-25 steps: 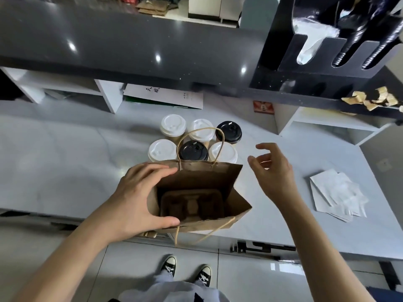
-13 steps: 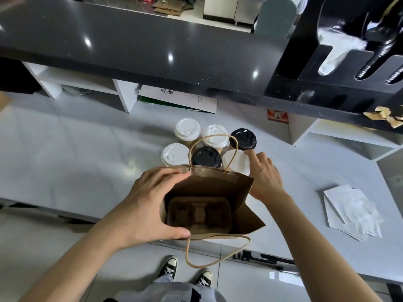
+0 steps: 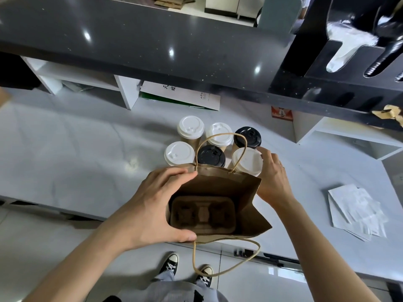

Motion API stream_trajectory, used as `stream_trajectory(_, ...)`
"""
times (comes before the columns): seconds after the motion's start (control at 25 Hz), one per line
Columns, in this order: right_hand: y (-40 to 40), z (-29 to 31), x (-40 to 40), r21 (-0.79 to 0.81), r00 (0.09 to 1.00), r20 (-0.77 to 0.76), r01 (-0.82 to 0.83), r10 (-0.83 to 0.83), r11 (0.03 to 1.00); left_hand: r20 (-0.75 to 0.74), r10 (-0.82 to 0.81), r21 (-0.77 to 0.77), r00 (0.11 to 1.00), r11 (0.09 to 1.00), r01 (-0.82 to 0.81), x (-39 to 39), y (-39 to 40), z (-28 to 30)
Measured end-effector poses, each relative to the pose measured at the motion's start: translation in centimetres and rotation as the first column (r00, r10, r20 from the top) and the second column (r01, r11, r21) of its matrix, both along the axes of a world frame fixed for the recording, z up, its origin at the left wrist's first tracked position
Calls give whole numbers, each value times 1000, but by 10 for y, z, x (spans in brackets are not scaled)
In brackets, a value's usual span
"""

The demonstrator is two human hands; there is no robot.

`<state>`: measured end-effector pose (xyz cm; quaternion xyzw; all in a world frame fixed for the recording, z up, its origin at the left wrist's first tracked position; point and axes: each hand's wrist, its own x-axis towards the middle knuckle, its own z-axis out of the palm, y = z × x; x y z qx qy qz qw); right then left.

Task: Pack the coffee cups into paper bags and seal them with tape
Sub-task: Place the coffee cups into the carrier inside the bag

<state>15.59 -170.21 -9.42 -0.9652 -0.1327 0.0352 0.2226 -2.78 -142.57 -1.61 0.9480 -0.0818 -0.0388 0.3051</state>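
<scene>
Dark characters on the white sheet [image 3: 181, 95] are too blurred to read.

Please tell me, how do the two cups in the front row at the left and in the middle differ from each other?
The front-left cup has a white lid, while the front-middle cup has a black lid. The front-left cup stands clear of the bag's rear handle, but the handle loop arches in front of the front-middle cup. Both stand upright on the counter just behind the paper bag, and neither hand touches them.

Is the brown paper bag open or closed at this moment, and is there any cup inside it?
Open. The left hand holds the paper bag by its rim, and only an empty cup carrier shows inside.
</scene>
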Motion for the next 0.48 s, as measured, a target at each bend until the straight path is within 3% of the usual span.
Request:
stream_trajectory(0.28, -28, 53, -20, 431, 974, 1, 203, -226, 879, -44, -38, -21, 998, 999, 37, 11, -3, 2)
stream_trajectory(0.48, -38, 129, -33, 627, 979, 96, 81, -180, 775, -71, -46, -27, 996, 999, 44, 22, -5, 1)
